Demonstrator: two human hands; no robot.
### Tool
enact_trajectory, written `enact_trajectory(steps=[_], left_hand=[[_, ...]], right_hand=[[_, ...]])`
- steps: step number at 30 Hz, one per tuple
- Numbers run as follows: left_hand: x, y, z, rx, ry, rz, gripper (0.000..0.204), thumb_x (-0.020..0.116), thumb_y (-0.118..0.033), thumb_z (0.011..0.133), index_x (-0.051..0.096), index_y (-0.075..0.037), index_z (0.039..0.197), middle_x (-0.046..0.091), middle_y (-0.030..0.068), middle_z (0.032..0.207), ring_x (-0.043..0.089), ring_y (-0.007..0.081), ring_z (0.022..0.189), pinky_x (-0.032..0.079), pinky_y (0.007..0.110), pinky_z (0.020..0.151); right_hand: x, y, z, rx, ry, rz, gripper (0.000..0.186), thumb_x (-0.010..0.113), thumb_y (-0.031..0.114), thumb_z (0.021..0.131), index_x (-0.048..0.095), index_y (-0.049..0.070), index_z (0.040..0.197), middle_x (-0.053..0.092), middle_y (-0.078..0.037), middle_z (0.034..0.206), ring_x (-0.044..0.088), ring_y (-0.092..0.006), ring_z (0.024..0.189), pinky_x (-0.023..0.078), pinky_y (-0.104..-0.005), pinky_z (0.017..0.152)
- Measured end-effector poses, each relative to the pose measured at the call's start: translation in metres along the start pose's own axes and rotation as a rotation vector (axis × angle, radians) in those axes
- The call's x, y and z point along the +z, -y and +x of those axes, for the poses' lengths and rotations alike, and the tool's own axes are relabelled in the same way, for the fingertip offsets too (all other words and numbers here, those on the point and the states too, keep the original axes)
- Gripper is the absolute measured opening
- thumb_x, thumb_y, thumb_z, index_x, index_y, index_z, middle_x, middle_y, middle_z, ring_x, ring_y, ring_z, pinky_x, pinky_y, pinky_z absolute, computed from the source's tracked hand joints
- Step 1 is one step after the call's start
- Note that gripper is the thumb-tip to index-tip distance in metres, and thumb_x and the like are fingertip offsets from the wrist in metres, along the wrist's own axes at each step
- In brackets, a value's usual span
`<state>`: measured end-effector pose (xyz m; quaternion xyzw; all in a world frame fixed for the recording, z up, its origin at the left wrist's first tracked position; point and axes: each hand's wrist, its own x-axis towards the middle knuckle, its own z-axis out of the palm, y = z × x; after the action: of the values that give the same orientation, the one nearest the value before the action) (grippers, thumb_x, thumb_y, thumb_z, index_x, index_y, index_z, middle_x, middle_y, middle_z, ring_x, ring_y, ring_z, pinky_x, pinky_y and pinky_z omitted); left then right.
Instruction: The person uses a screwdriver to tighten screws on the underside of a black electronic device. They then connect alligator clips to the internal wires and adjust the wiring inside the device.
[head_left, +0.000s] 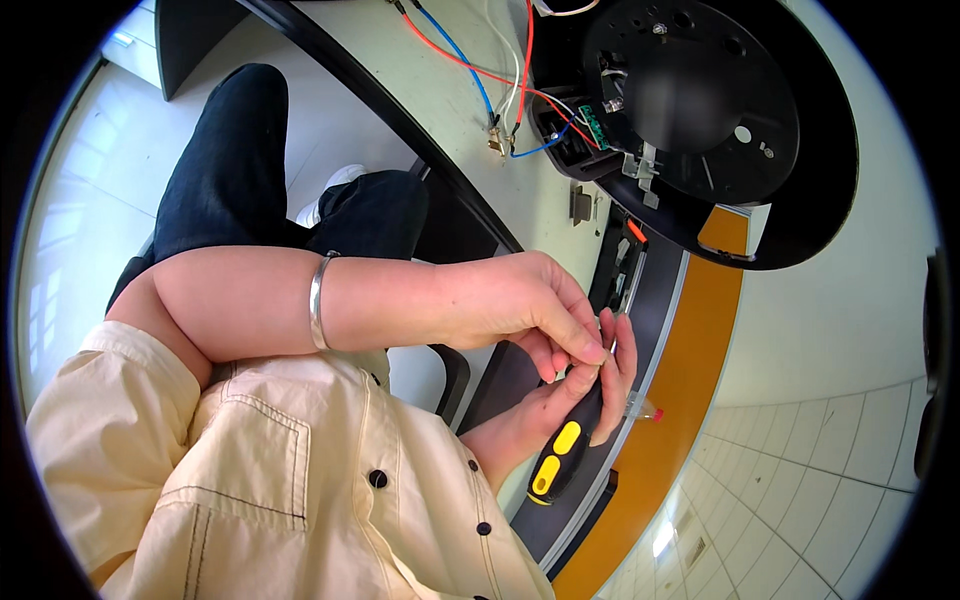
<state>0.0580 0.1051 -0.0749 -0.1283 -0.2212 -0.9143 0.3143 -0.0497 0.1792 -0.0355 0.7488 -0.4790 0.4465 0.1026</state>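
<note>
My right hand (614, 392) is closed around a screwdriver (567, 440) with a black and yellow handle. The handle's butt points down toward my body, and the shaft end is mostly covered by fingers. My left hand (540, 300), with a silver bangle on its forearm, reaches across from the left. Its thumb and fingers pinch together at the screwdriver's front end, touching the right hand's fingers. Whatever lies in that pinch is too small or hidden to make out. Beyond both hands stands a round black housing (690, 110), open, showing a small green circuit board (592, 127).
Red, blue and white wires (470, 68) run from the housing across the pale table (400, 90) to brass-coloured terminals (495, 140). A small metal piece (580, 204) lies near the housing. A dark tray of tools (622, 262) and a clear bottle with a red cap (645, 408) are close to my hands.
</note>
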Motion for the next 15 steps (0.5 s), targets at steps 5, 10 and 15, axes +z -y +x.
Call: enact_trajectory(steps=[5,10,15], left_hand=[[0.001,-0.002,-0.007,0.01,-0.008,0.016,0.013,0.068,-0.007,0.075,0.065,0.004,0.081,0.063,0.0089,0.071,0.059,0.0132,0.057,0.049,0.022,0.053],[-0.001,-0.005,-0.011,0.046,-0.021,0.03,0.014,0.068,-0.008,0.076,0.064,0.005,0.081,0.061,0.0085,0.069,0.058,0.0127,0.059,0.049,0.023,0.051],[-0.002,-0.014,-0.014,0.092,-0.038,0.064,0.015,0.068,-0.008,0.076,0.064,0.005,0.081,0.062,0.0094,0.07,0.058,0.013,0.061,0.05,0.024,0.05]], right_hand=[[0.005,0.007,0.0,0.004,-0.032,0.021,0.012,0.046,0.009,0.091,0.045,0.007,0.103,0.05,-0.023,0.116,0.056,-0.0312,0.1,0.047,-0.0385,0.087],[0.007,0.006,0.001,0.033,-0.128,0.148,0.023,0.047,0.018,0.091,0.049,-0.001,0.103,0.052,-0.026,0.114,0.059,-0.0318,0.094,0.05,-0.0371,0.082],[0.001,0.0,0.008,0.218,-0.246,0.103,0.032,0.044,0.027,0.091,0.048,-0.003,0.101,0.053,-0.025,0.11,0.06,-0.0307,0.089,0.051,-0.0327,0.071]])
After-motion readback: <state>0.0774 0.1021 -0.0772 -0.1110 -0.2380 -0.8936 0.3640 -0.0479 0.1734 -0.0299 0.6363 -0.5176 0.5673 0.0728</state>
